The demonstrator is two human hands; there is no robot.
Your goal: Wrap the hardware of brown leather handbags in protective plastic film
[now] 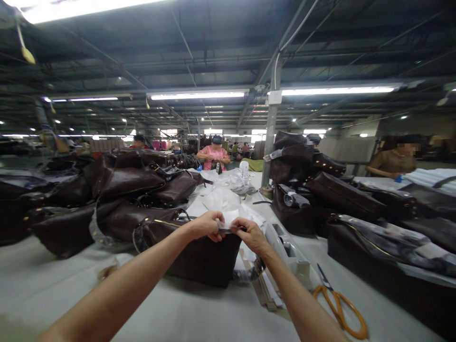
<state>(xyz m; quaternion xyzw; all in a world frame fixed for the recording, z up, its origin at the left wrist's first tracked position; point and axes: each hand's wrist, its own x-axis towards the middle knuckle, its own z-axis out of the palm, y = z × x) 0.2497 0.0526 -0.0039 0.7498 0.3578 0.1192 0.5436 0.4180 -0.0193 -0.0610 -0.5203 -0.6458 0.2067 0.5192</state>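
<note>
At the near centre of the pale worktable (pixel 149 308), a dark-brown, box-shaped leather bag (pixel 199 266) is being worked at its top edge, apparently a detail there. That edge seems to be pinched by the left hand (pixel 211 225), fingers curled closed, and by the right hand (pixel 251 233), thumb and fingertips together; whether thin white wrapping is also held cannot be told. Next, a steady two-handed pinch seems called for.

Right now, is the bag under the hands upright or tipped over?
Upright: the bag sits on the table, its gold zipper running along the top and its dark side panel standing below.
</note>
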